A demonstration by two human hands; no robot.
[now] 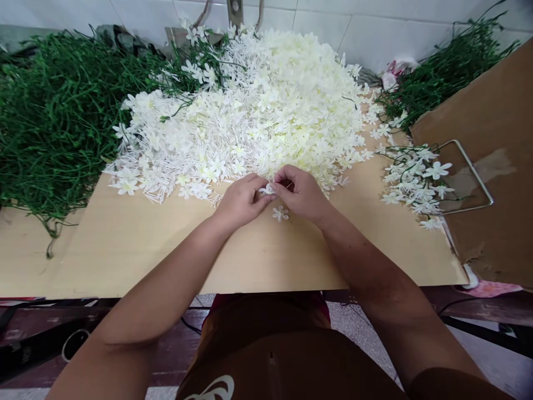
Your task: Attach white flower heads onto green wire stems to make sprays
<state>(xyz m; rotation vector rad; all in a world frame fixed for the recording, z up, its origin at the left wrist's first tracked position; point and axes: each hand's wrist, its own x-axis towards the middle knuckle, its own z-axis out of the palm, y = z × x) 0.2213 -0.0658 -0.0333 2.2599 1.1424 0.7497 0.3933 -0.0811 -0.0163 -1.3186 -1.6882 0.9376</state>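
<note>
My left hand (242, 201) and my right hand (300, 194) meet over the middle of the table, fingertips close together. Between them is a small white artificial flower (267, 189), pinched by the left fingers. The right thumb and forefinger close at the flower's other side; how much of it they grip is partly hidden. Just below the hands a loose white flower (280, 213) lies on the tabletop. Directly beyond my fingers rises a big heap of white and pale yellow artificial flowers (300, 105).
A pile of green plastic stems (54, 116) covers the left side, with more green stems (445, 72) at the back right. Assembled flower sprays (416, 180) lie by a metal wire frame (474, 172). A cardboard sheet (495, 222) leans at the right. The tabletop (266, 261) ends before my body.
</note>
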